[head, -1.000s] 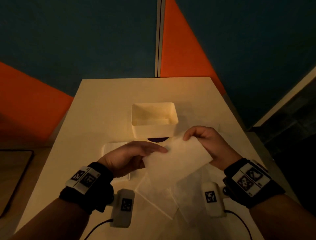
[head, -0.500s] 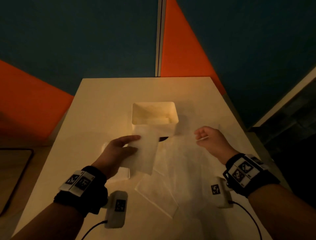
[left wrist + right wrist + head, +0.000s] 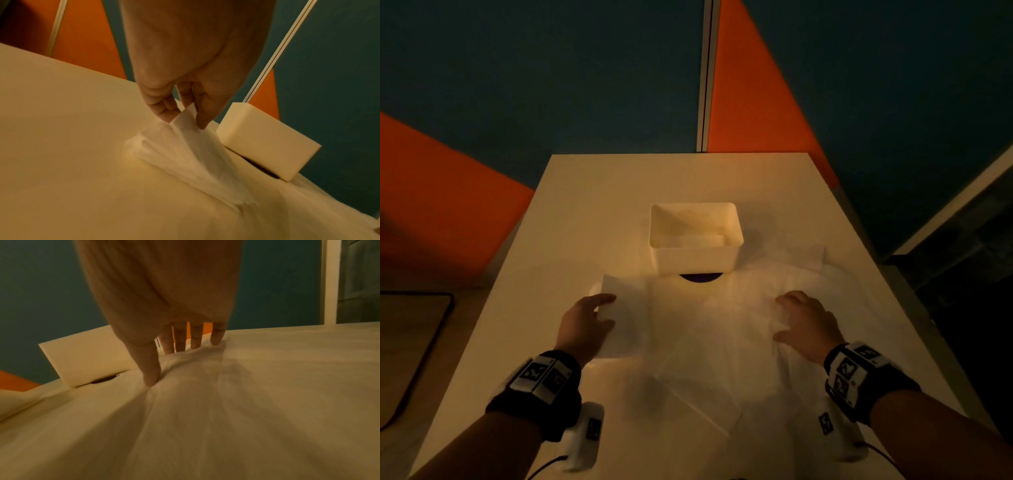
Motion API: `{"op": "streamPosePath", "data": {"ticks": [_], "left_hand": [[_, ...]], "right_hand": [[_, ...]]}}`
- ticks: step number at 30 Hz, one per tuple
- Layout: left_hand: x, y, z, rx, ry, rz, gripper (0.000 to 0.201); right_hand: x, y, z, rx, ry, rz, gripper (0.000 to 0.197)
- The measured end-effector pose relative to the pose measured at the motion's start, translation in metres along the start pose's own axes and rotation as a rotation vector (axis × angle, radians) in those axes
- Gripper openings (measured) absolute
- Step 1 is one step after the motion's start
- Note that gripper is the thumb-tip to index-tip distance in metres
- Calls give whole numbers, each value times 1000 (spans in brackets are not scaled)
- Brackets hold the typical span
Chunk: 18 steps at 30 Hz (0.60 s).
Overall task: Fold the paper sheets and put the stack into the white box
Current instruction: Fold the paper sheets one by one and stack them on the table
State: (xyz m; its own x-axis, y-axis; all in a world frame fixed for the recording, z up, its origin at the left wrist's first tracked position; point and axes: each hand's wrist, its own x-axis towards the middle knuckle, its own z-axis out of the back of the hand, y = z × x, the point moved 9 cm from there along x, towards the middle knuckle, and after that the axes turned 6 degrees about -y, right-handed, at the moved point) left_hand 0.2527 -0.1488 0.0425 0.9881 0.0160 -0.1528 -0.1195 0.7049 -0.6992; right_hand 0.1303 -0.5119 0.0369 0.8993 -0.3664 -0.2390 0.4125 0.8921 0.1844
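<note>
The left hand (image 3: 585, 322) pinches one end of a folded white paper sheet (image 3: 185, 146) between thumb and fingers (image 3: 162, 112); this sheet lies on the pale worktop (image 3: 592, 212), left of the open white rectangular plastic box (image 3: 695, 236). The right hand (image 3: 804, 322) rests on a large unfolded thin white paper sheet (image 3: 205, 418), its fingers (image 3: 195, 340) straight and a little spread, the thumb pressing down. This sheet lies in front of the box and wrinkles under the hand.

Our left hand (image 3: 585, 322) pinches between thumb and fingers (image 3: 164, 112); our right hand (image 3: 804, 322) spreads flat, fingers (image 3: 218, 335) straight, both forearms extended.
</note>
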Motion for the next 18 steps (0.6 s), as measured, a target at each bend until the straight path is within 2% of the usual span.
{"op": "streamPosePath", "data": {"ticks": [3,9,14,18], "left_hand": [[1,5,1,7,-9,-9,45],[5,15,-1,35,-42,-45,45],[8,17,-3,117,-35,-72,45],[10,24,-4,279,-36,-59,50]], "right_hand": [[2,0,4,57,-51,5,50],[-3,-3,10,159,-124,-22,31],[-1,-4,13,226,-155,-17,4],[-1,-6,24,275,-237,-22,15]]}}
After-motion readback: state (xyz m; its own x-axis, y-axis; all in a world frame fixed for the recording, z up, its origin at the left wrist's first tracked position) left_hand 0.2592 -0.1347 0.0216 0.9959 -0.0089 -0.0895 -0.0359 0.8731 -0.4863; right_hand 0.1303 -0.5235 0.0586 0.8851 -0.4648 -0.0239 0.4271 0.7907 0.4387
